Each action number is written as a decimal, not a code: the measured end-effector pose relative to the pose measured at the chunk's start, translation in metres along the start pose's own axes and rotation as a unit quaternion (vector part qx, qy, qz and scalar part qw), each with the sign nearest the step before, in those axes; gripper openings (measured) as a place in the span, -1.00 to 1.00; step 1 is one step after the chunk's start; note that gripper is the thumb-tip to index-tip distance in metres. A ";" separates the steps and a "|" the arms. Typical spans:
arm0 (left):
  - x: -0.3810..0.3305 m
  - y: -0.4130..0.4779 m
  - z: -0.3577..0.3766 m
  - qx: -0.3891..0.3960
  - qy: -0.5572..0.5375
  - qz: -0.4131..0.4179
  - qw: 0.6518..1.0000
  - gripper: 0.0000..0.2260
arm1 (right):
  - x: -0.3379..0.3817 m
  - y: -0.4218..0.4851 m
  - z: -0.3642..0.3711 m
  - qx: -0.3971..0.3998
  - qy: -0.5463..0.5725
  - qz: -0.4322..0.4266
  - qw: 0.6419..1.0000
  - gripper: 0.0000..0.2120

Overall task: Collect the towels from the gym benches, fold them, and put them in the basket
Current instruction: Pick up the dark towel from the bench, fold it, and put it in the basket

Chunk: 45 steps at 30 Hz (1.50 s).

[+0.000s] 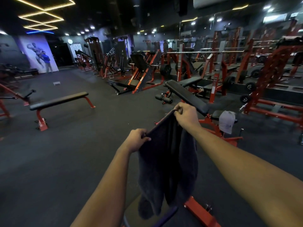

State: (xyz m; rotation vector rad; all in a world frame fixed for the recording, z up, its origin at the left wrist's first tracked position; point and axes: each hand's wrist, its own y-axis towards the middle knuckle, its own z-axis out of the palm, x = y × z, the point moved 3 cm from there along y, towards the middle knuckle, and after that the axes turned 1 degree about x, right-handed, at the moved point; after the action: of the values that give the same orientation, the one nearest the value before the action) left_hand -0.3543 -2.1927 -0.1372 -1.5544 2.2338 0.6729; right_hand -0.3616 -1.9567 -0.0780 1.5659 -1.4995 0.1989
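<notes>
Left forearm (pixel 106 185) and right forearm (pixel 246 169) come in from 6 and 4 o'clock. Left hand (pixel 137 140) and right hand (pixel 186 113) are apart, each pinching a top corner of the dark towel (pixel 164 164). Held edge runs 7-to-1 o'clock, long axis hangs toward 6. Looks like the fold step, first halving not done. Likely next pickup: grey towel (pixel 227 122) draped on the incline bench (pixel 185 94), 3 o'clock of right hand, the nearer one. No basket in view.

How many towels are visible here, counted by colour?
Dark towel: 1, gripped by the left hand and the right hand
Light grey towel: 1, draped on a bench seat
Total: 2
</notes>
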 end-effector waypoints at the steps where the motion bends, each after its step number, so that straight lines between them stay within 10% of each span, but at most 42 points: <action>1: 0.009 -0.004 0.005 0.007 0.001 -0.019 1.000 -0.81 | -0.004 0.003 -0.003 -0.025 0.005 0.018 1.000 -0.93; 6: 0.047 -0.023 0.010 0.002 -0.003 -0.102 0.995 -0.89 | -0.016 0.003 -0.031 -0.171 -0.033 0.139 0.975 -0.92; 15: 0.061 -0.037 -0.027 -0.231 0.012 -0.308 0.923 -0.83 | -0.041 -0.009 -0.040 -0.184 -0.096 0.225 0.952 -0.88; 24: 0.039 -0.015 -0.055 -0.185 -0.034 -0.372 0.909 -0.75 | -0.044 -0.010 -0.019 0.149 -0.108 0.306 0.934 -0.70; 32: 0.015 0.007 -0.039 -0.050 -0.052 -0.268 0.961 -0.63 | -0.040 -0.016 0.012 0.254 -0.175 0.217 0.926 -0.66; 45: -0.012 0.016 -0.018 -0.024 -0.178 -0.109 0.978 -0.92 | 0.020 -0.040 0.078 0.182 0.255 0.177 0.933 -0.84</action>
State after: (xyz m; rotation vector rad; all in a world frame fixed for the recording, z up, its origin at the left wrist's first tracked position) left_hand -0.3653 -2.1887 -0.1127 -1.5323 1.7712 0.8666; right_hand -0.3587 -2.0321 -0.1276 1.3554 -1.3540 1.0619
